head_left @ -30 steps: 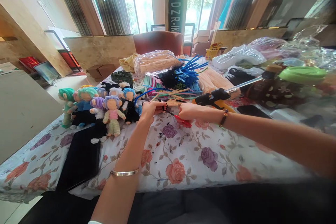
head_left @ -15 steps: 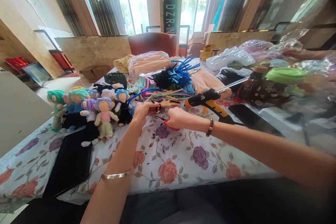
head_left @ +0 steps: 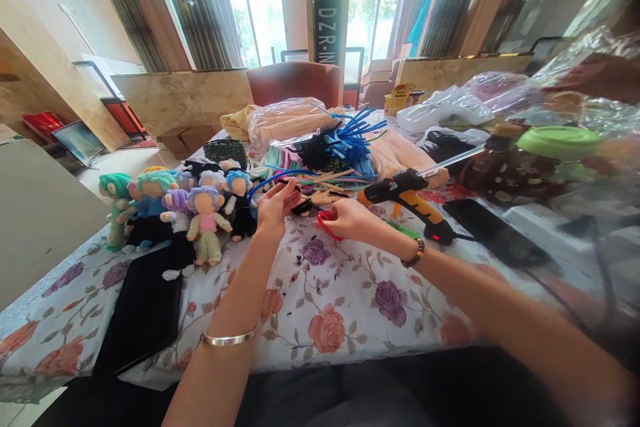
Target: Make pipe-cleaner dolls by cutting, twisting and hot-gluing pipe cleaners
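My left hand [head_left: 276, 208] pinches a small black and beige piece [head_left: 302, 207] that looks like bent pipe cleaner, partly hidden by the fingers. Gripped in my right hand [head_left: 354, 219] is a pair of red-handled scissors [head_left: 330, 225], its blades directed at the black piece. I cannot tell if the blades touch it. Under the hands, tiny black scraps lie on the floral tablecloth [head_left: 327, 327]. Just beyond my right hand rests a black and yellow glue gun [head_left: 407, 193] with a clear glue stick in its back.
Several pipe-cleaner dolls [head_left: 206, 220] stand at the left, beside a black tablet-like slab [head_left: 143, 313]. Behind the hands are a bundle of blue pipe cleaners [head_left: 357, 140] and bagged beige ones [head_left: 293, 123]. A dark phone [head_left: 495, 230] and a green-lidded container [head_left: 557, 143] lie right.
My right hand has drawn back a little to the right, and the scissors show more clearly. My left fingers have turned upward around the black piece. The camera view has shifted slightly.
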A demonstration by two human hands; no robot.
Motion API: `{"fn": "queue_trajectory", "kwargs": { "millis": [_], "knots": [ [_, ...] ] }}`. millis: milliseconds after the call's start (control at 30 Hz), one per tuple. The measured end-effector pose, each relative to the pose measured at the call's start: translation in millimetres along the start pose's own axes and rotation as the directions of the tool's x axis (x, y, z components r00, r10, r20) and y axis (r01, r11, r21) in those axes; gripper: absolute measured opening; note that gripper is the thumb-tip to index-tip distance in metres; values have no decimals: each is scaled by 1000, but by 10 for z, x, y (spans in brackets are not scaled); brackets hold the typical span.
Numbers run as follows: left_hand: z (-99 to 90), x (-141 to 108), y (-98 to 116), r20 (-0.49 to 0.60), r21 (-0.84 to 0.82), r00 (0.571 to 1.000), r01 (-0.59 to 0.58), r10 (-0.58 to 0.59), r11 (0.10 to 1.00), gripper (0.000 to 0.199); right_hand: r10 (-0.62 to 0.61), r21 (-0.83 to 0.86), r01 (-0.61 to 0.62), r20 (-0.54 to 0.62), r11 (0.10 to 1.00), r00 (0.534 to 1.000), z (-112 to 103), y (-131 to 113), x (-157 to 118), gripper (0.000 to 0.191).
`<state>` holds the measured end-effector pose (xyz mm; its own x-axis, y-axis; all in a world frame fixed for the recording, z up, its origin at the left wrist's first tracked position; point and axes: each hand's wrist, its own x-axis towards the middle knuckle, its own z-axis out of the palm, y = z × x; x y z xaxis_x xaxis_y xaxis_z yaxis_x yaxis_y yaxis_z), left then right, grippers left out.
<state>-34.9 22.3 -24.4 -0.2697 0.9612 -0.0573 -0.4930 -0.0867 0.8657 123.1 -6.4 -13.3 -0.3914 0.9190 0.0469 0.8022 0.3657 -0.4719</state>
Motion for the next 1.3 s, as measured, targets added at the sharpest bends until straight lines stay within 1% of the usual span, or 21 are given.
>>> {"fn": "queue_trajectory", "kwargs": {
  "millis": [67, 167, 267, 333, 433, 533, 600, 733, 800, 900, 1067, 1167, 1300],
  "knots": [
    [-4, 3, 5, -22, -29, 1000, -6, 6, 1000, 13, -25, 123, 26, -9, 992, 1000, 33, 66, 53, 50],
    [0, 9, 3, -47, -51, 999, 6, -8, 999, 9, -71, 213, 86, -78, 973, 994, 87, 154, 97, 53],
    [15, 8, -16, -30, -53, 999, 20, -21, 998, 5, -117, 273, 158, -160, 949, 980, 128, 230, 109, 51],
    [32, -4, -35, -4, -58, 1000, 27, -27, 998, 4, -146, 324, 200, -185, 925, 972, 151, 279, 115, 49],
    [64, -35, -60, 18, -70, 1000, 26, -24, 997, 4, -185, 414, 244, -178, 877, 967, 181, 339, 133, 47],
    [100, -60, -78, 28, -77, 1000, 13, -11, 997, 5, -204, 494, 258, -163, 830, 965, 196, 366, 141, 47],
    [125, -69, -89, 38, -100, 999, 9, -6, 995, 7, -192, 559, 245, -153, 792, 969, 195, 372, 131, 47],
    [172, -89, -118, 51, -146, 998, 34, -27, 989, 10, -161, 674, 173, -81, 718, 984, 181, 383, 100, 46],
    [193, -107, -130, 55, -154, 998, 36, -28, 987, 11, -161, 692, 162, -68, 703, 985, 175, 393, 94, 46],
    [215, -140, -134, 48, -171, 999, 25, -17, 985, 10, -155, 689, 163, -74, 707, 985, 170, 411, 101, 46],
    [210, -186, -110, 63, -187, 998, 8, 4, 982, 10, -160, 678, 198, -119, 708, 980, 166, 415, 107, 43],
    [199, -201, -97, 73, -205, 997, -3, 18, 979, 11, -138, 684, 194, -136, 704, 981, 153, 383, 87, 44],
    [191, -204, -96, 62, -201, 998, 3, 9, 980, 13, -97, 666, 174, -151, 725, 984, 148, 351, 69, 47]
  ]
}}
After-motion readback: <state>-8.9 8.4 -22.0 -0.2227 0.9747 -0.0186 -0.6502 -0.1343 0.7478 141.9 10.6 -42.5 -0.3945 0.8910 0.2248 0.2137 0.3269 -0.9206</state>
